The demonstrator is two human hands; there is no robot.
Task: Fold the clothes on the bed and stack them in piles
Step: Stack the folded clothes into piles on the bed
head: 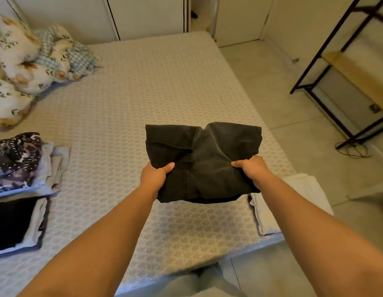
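A folded black garment (204,155) with visible seams hangs a little above the bed (126,99), near its right front part. My left hand (155,175) grips its near left edge, thumb on top. My right hand (251,168) grips its near right edge the same way. At the left edge of the bed lies a pile topped by a dark patterned garment (15,159) over grey pieces. In front of it sits a second pile with a black garment (11,224) on top. A folded white garment (293,202) lies at the bed's right front corner.
Floral and checked bedding (36,58) is heaped at the far left of the mattress. A black metal shelf rack (346,67) stands on the tiled floor to the right, with a cable (355,152) by its foot. White wardrobe doors (147,16) close off the far side.
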